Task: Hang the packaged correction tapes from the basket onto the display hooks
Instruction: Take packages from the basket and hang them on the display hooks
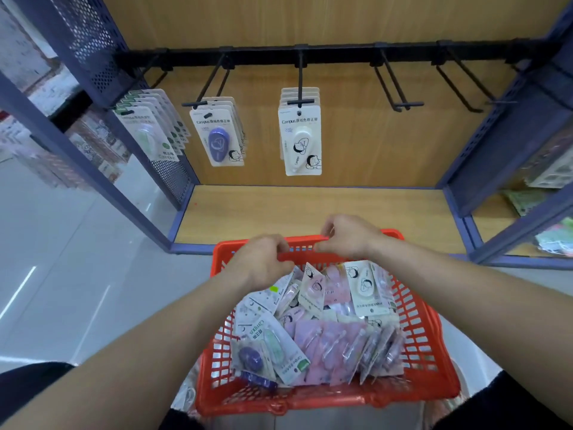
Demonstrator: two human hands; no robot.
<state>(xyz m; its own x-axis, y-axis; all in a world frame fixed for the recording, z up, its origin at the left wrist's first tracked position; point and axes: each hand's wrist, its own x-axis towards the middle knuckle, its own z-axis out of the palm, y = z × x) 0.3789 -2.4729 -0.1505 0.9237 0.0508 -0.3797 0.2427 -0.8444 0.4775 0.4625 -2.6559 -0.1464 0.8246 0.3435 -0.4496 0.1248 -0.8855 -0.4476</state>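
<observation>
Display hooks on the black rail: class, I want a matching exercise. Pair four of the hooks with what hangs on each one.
Column one:
1. far-left hook
2. second hook from left
3. middle hook
4. far-right hook

Column two:
A. white correction tapes
B. nothing
C. green correction tapes
D. purple correction tapes

Pairs: 1-C, 2-D, 3-A, 4-B

Correction tapes (325,336) in red basket (429,324)
</observation>
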